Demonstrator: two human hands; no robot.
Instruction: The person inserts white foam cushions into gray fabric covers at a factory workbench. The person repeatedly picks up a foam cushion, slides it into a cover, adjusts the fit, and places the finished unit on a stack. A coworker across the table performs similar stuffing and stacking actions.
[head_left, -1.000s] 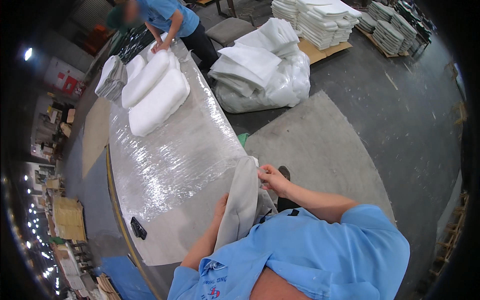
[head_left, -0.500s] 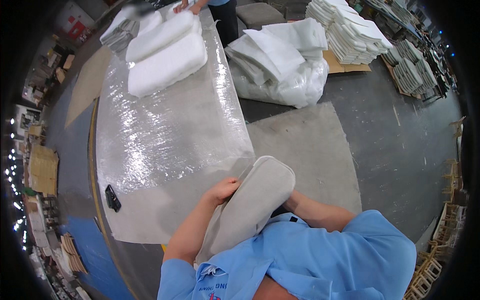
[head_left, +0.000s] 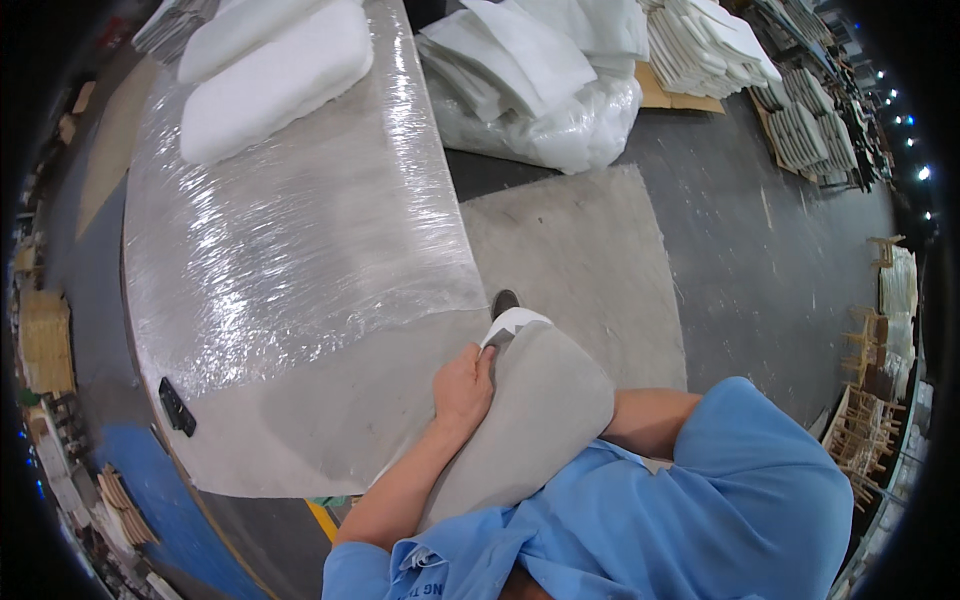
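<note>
Left hand (head_left: 464, 388) now sits nearer the far end of the grey cushion (head_left: 540, 410) just right of it, pinching its edge beside white padding (head_left: 518, 318); right hand hidden, grip can't tell, so pull evenly, avoid bunching

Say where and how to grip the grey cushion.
I'd pinch the grey cushion by its left edge near the far end, where white material shows, coming from the person's left. That edge looks exposed, and the left hand grips there; the broad, smooth face likely offers less purchase. Bracing from the right may help; the right hand is hidden behind the cushion.
</note>
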